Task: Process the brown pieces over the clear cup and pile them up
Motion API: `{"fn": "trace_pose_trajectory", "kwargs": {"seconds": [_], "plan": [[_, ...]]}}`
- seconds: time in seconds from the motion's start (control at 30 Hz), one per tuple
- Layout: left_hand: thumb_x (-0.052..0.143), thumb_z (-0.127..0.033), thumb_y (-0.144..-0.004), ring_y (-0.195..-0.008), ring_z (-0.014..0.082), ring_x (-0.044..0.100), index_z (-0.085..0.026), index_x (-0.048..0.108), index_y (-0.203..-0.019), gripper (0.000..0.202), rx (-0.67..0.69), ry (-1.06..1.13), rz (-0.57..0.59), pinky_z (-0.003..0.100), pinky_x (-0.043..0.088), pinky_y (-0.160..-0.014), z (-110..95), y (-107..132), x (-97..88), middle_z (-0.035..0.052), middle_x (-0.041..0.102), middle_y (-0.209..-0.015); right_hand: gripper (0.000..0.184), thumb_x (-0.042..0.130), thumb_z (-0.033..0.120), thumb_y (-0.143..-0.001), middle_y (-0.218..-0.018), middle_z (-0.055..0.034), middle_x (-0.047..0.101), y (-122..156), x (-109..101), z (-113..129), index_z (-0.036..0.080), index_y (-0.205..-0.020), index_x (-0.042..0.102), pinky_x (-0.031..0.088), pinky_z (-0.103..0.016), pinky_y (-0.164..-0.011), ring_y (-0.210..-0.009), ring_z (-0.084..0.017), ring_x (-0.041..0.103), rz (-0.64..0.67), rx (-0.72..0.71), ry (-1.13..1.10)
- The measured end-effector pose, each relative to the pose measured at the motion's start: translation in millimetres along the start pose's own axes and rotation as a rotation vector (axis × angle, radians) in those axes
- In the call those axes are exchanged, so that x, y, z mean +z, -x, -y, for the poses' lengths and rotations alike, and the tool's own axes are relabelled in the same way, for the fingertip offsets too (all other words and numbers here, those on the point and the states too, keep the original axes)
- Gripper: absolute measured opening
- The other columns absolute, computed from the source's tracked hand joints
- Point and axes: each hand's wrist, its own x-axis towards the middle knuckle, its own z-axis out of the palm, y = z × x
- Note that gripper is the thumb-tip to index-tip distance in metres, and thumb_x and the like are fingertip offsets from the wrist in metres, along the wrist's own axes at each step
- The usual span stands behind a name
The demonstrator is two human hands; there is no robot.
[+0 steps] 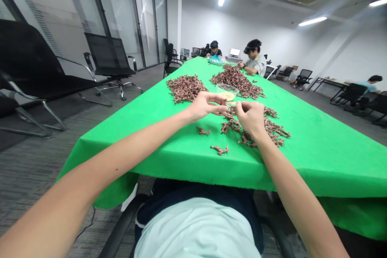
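My left hand (204, 105) and my right hand (249, 115) meet above a table with a green cloth (169, 129), fingers pinched together on a small brown piece (229, 105) held between them. Just beyond the hands stands a clear plastic bowl (227, 91) with pale bits inside. Under my right hand lies a scatter of brown dried pieces (273, 129). Two loose pieces (219, 150) lie nearer the front edge.
Two bigger heaps of the brown pieces (185, 87) lie further up the table. People sit working at the far end (253, 61). Black office chairs (110, 64) stand on the left by glass walls. Another person sits at the far right (371, 84).
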Motion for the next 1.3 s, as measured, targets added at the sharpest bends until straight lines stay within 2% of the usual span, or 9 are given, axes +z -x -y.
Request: {"fn": "trace_pose_trajectory", "kwargs": {"seconds": [0.63,0.77,0.87,1.0,1.07,1.13,1.2,1.3], "plan": [[0.093,-0.035,-0.062,-0.072,0.0213,0.076,-0.01,0.076,-0.097,0.047,0.034,-0.07,0.007,0.036,0.064,-0.071,-1.5,0.6,0.0,0.012,0.077,-0.091,0.045,0.049,0.035,-0.089,-0.045,0.0022,0.035,-0.6,-2.4,6.2,0.02,-0.047,0.042,0.024,-0.028,-0.05,-0.045,-0.01,0.032,0.032,0.014,0.018],[0.093,-0.035,-0.06,-0.073,0.0226,0.076,-0.011,0.079,-0.098,0.047,0.08,-0.208,-0.032,0.033,0.064,-0.07,-3.8,1.2,-2.6,0.011,0.078,-0.085,0.048,0.048,0.034,-0.089,-0.04,0.0012,0.042,-2.4,-6.5,11.2,0.02,-0.044,0.05,0.032,-0.028,-0.051,-0.042,-0.012,0.04,0.108,0.075,-0.028],[0.093,-0.036,-0.06,-0.075,0.0237,0.076,-0.011,0.08,-0.1,0.049,0.096,-0.284,-0.03,0.032,0.063,-0.069,-4.7,1.2,-6.0,0.0114,0.079,-0.083,0.051,0.047,0.033,-0.09,-0.038,-0.0008,0.049,-4.2,-9.7,14.1,0.02,-0.041,0.055,0.04,-0.03,-0.056,-0.041,-0.013,0.045,0.22,0.162,-0.081],[0.094,-0.036,-0.059,-0.074,0.0231,0.076,-0.009,0.079,-0.098,0.049,0.07,-0.243,0.009,0.032,0.063,-0.07,-3.1,0.0,-7.5,0.0138,0.079,-0.088,0.049,0.05,0.033,-0.09,-0.041,-0.0021,0.055,-4.9,-9.1,9.8,0.02,-0.044,0.06,0.043,-0.03,-0.058,-0.041,-0.014,0.049,0.3,0.236,-0.161],[0.094,-0.037,-0.06,-0.074,0.023,0.076,-0.009,0.078,-0.099,0.051,0.045,-0.163,0.015,0.034,0.064,-0.071,-2.4,-0.8,-6.8,0.015,0.078,-0.091,0.047,0.051,0.034,-0.09,-0.042,-0.0013,0.054,-4.1,-7.0,6.4,0.019,-0.045,0.059,0.039,-0.03,-0.055,-0.041,-0.013,0.047,0.262,0.207,-0.171],[0.094,-0.039,-0.059,-0.074,0.0228,0.076,-0.008,0.077,-0.099,0.053,0.016,-0.077,-0.005,0.036,0.064,-0.072,-2.5,-1.3,-6.1,0.0158,0.078,-0.094,0.045,0.051,0.034,-0.09,-0.044,0.0001,0.051,-2.8,-5.0,4.4,0.019,-0.048,0.057,0.032,-0.03,-0.052,-0.041,-0.012,0.041,0.159,0.131,-0.115],[0.094,-0.042,-0.059,-0.075,0.0222,0.076,-0.009,0.076,-0.101,0.056,-0.016,-0.009,-0.032,0.036,0.064,-0.073,-3.5,-1.3,-6.0,0.0161,0.078,-0.097,0.042,0.052,0.034,-0.091,-0.047,0.0004,0.049,-1.4,-3.8,4.0,0.019,-0.051,0.054,0.027,-0.031,-0.052,-0.044,-0.011,0.038,0.026,0.031,0.008],[0.091,-0.046,-0.063,-0.077,0.0207,0.076,-0.011,0.076,-0.103,0.055,-0.057,0.042,-0.026,0.034,0.063,-0.075,-5.5,-0.5,-6.7,0.0162,0.078,-0.101,0.039,0.049,0.035,-0.093,-0.055,-0.0018,0.056,0.0,-3.3,4.4,0.019,-0.058,0.055,0.026,-0.031,-0.057,-0.051,-0.013,0.042,-0.129,-0.121,0.224]]}}
